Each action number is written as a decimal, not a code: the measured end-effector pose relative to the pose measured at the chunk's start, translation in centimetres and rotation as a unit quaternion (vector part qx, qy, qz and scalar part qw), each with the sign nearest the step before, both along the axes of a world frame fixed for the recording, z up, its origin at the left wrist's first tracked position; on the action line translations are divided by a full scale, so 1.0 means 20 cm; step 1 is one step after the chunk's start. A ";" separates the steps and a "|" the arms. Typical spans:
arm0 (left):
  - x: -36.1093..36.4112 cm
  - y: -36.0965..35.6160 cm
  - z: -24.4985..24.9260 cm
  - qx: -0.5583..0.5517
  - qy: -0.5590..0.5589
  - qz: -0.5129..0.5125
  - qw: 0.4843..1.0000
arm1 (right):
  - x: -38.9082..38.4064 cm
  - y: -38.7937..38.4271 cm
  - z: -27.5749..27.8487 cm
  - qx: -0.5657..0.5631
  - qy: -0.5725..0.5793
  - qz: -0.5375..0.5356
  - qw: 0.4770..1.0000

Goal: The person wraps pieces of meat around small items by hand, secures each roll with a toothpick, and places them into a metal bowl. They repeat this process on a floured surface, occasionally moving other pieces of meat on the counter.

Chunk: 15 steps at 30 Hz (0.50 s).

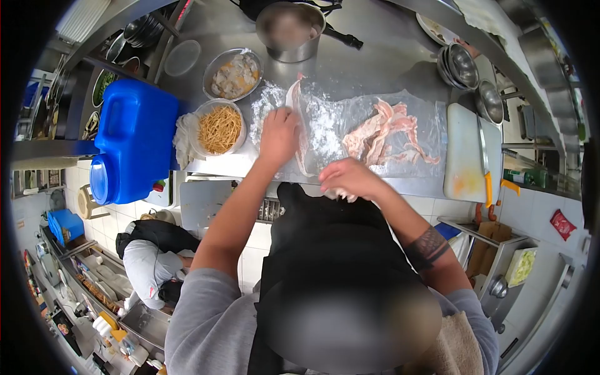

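A long, pale strip of bacon [302, 140] lies lengthwise on floured plastic sheeting in the middle of the counter. My left hand [279, 136] rests on it from the left, fingers bent against its edge. Close to the counter's front edge, my right hand [353, 178] is closed, with a whitish lump [340, 195] at its underside that I cannot identify. White flour [322, 128] is spread on both sides of the strip. More bacon slices [381, 134] lie in a loose heap to the right on the plastic sheet [431, 119].
Thin yellow sticks fill a tub [244, 140] at left, below a bowl [206, 81] of floury, yellowish pieces. A blue jug [134, 131] stands further left. A pot [290, 53] sits at the back. At right are a cutting board [459, 144], a knife [484, 150] and metal bowls [462, 65]. Another person [150, 262] bends down behind.
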State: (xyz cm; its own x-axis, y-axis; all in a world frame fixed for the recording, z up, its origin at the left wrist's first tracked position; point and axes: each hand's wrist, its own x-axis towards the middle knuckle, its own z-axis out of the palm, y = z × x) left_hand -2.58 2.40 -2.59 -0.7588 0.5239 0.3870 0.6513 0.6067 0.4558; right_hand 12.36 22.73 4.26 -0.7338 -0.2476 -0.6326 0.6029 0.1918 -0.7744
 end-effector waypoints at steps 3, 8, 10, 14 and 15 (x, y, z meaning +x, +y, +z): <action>0.24 -0.09 0.11 0.016 -0.047 0.014 0.999 | -0.03 0.13 0.10 -0.065 0.031 -0.026 0.997; 0.38 -0.05 0.34 0.405 -0.553 -0.104 0.721 | -0.15 0.09 0.40 -0.197 0.160 -0.006 0.967; 0.36 -0.06 0.41 0.391 -0.584 -0.137 0.699 | -0.20 0.05 0.46 -0.205 0.200 0.010 0.958; 0.30 -0.14 0.42 0.378 -0.609 -0.172 0.676 | -0.18 -0.01 0.61 -0.083 0.206 0.041 0.974; 0.29 -0.17 0.44 0.365 -0.603 -0.175 0.688 | -0.17 -0.03 0.61 -0.053 0.192 0.019 0.980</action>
